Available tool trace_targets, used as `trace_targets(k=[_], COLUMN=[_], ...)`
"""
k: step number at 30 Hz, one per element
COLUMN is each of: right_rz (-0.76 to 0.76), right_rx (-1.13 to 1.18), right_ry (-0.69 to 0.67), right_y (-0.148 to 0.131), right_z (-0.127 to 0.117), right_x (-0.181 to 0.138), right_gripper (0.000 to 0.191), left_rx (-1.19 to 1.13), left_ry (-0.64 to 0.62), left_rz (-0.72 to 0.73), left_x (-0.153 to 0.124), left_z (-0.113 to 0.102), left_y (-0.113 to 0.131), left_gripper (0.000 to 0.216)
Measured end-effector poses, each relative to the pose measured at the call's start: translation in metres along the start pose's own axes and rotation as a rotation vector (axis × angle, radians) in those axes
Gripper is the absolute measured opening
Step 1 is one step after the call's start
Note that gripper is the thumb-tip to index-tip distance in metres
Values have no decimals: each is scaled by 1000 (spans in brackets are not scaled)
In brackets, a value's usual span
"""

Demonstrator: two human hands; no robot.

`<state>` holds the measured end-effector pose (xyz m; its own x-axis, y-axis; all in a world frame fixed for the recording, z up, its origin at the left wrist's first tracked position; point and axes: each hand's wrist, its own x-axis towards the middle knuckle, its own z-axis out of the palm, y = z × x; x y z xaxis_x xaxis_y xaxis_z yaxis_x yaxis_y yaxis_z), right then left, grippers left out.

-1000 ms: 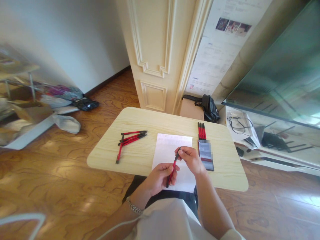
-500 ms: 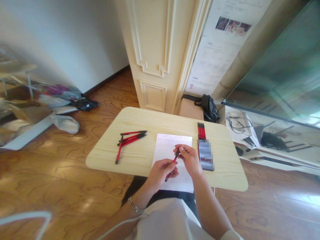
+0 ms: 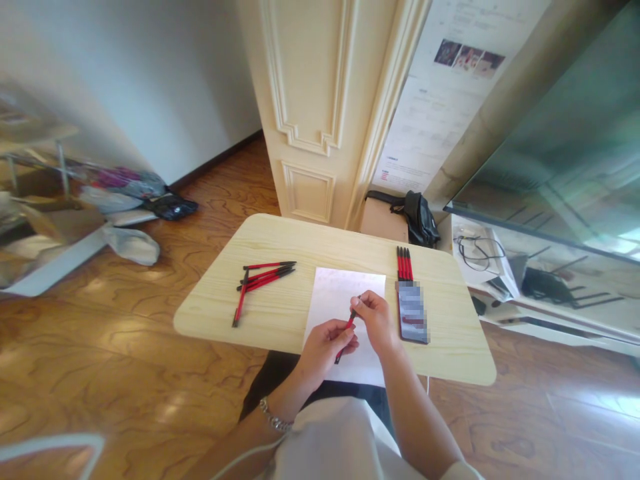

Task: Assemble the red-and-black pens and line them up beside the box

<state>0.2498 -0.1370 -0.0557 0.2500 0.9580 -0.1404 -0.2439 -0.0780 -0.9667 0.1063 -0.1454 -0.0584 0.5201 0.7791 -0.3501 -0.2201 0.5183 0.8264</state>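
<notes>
Red-and-black pen [image 3: 351, 323] — likely light, stiff, a bit slick; best held mid-barrel; left grip [image 3: 321, 347] wrapped round its barrel, right grip [image 3: 375, 319] pinching the one-o'clock end

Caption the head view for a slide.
Left hand and right hand hold a red pen over white paper on a table.
</notes>
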Motion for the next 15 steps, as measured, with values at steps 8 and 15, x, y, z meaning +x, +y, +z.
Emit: trace_targets(k=[8, 15], right_rz=[50, 28], right_rx=[49, -26], right_ry=[-39, 49], right_y=[-7, 1], right_z=[1, 1], right_x=[-1, 0], right_gripper=[30, 25], left_rx=[-36, -40], left_ry=[-19, 17], left_rz=[2, 3], left_x=[-1, 0], left_z=[0, 2], left_y=[-1, -4], left_gripper=[30, 32])
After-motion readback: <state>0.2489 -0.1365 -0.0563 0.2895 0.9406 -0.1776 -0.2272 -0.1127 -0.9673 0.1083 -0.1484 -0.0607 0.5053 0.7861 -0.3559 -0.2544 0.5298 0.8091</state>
